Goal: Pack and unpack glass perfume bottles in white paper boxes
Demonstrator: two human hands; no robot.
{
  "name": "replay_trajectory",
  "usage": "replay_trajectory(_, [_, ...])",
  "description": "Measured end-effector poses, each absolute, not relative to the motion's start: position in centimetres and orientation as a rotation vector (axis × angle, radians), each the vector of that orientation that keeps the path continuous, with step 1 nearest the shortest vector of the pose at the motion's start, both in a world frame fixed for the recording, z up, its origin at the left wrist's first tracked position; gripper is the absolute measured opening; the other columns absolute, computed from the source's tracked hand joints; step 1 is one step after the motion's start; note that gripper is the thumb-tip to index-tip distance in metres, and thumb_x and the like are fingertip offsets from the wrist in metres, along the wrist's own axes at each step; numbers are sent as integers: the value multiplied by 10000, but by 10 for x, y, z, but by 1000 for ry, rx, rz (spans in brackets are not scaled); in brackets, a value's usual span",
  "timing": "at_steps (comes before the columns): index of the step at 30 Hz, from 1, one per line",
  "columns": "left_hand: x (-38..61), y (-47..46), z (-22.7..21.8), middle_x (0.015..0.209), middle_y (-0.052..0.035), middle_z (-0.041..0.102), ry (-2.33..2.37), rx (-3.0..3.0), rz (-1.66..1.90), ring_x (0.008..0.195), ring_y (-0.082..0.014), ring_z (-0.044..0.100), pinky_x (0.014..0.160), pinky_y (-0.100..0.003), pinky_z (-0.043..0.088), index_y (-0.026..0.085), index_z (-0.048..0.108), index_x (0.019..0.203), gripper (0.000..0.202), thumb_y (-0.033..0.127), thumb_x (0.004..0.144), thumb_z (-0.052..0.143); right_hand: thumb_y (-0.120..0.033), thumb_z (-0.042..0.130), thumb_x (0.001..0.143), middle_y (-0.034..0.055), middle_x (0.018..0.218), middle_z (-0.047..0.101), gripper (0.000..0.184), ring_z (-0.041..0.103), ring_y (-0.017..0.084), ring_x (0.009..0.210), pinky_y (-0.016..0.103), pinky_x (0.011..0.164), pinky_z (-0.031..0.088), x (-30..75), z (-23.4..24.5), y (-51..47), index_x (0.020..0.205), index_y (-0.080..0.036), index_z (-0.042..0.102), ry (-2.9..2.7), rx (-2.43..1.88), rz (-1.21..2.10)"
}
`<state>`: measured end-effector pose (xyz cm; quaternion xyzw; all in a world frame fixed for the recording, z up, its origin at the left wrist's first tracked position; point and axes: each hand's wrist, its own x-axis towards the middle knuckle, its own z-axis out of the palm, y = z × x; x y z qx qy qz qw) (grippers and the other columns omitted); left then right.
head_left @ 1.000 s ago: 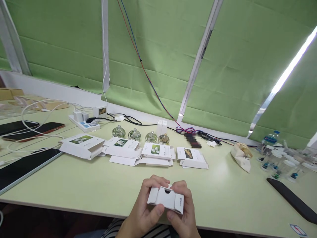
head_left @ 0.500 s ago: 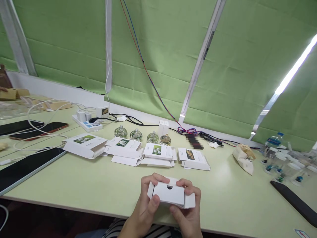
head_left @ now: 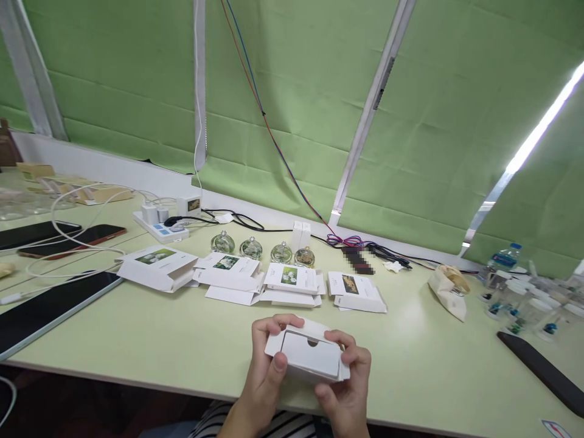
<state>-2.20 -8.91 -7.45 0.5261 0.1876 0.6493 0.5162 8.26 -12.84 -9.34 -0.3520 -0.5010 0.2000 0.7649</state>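
Both my hands hold a small white cardboard box (head_left: pixel 309 354) over the near edge of the pale green table (head_left: pixel 182 340). My left hand (head_left: pixel 264 377) grips its left end, thumb on the front face and fingers curled over the top flap. My right hand (head_left: pixel 349 389) grips the right end, with fingers wrapped over the top and thumb underneath. The box has a half-round notch on its upper edge, and its flaps stick out at the sides.
Several flat white boxes with flower pictures (head_left: pixel 292 280) lie in a row beyond my hands, with round glass bottles (head_left: pixel 250 248) behind them. A power strip (head_left: pixel 159 230), cables, phones (head_left: pixel 68 238) and a tablet (head_left: pixel 45 307) are at left. Small bottles (head_left: pixel 520 304) and a dark flat object (head_left: pixel 542 368) are at right.
The box has been turned slightly in my hands and its top flap now lies folded back over it. My left hand shifted a little left; the view is steady.
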Motion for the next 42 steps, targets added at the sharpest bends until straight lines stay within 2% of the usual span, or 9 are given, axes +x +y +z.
replay_trajectory(7, [-23,-86,-69,942,-35,591,620,1203,1553,835,-195,543,684,-279,452,227,412,857,474,643,698,573,-482,645,752,64,1043,517,399,534,205,954,293,687,470,82,-90,-125,881,-252,346,-995,-827,471])
replay_trajectory(13, [-24,-88,-64,976,-57,614,678,1253,1465,834,-223,571,652,-271,451,208,532,995,503,628,719,550,-465,650,756,55,1063,521,381,549,195,990,312,755,478,81,-90,-124,918,-251,380,-960,-815,527])
replay_trajectory(19, [-24,-86,-64,965,-43,615,729,1257,1410,783,-208,587,641,-258,453,215,517,1060,534,568,674,628,-456,661,752,40,1072,515,374,566,184,988,296,758,483,82,-90,-123,924,-256,397,-944,-797,556])
replay_trajectory(24, [-25,-87,-64,923,-40,612,689,1318,1444,788,-201,572,653,-250,454,204,557,966,446,519,667,659,-451,653,761,44,1081,509,369,565,181,980,301,753,490,81,-90,-124,940,-259,393,-954,-788,556])
replay_trajectory(28, [-26,-83,-72,973,-52,602,612,1397,1555,878,-205,560,703,-253,462,216,575,936,317,445,727,642,-438,639,779,47,1107,495,357,549,179,1001,292,752,496,81,-93,-126,971,-268,391,-966,-781,541])
replay_trajectory(31, [-30,-77,-81,1039,-69,578,492,1555,1615,958,-215,544,731,-272,467,225,566,917,164,323,791,605,-415,611,807,69,1122,498,400,552,187,994,306,762,503,85,-97,-126,1102,-272,382,-1017,-814,521])
replay_trajectory(34, [-34,-73,-88,1158,-89,513,417,1752,1629,1049,-228,506,754,-300,471,239,543,948,121,204,833,545,-359,543,862,92,1153,501,391,560,201,1001,336,776,509,91,-101,-125,1204,-268,376,-1151,-844,456])
replay_trajectory(38, [-36,-73,-87,1288,-65,390,452,1866,1694,1186,-237,394,845,-339,447,247,543,876,101,160,830,524,-262,431,921,78,1234,456,192,467,218,1164,375,809,503,97,-102,-123,1108,-303,449,-1345,-781,242])
replay_trajectory(42, [-35,-75,-83,1350,-26,331,487,1856,1796,1270,-238,310,980,-366,352,240,554,788,88,155,785,577,-259,431,919,94,1276,416,154,428,233,1210,390,791,514,96,-98,-123,1068,-291,453,-1384,-800,139])
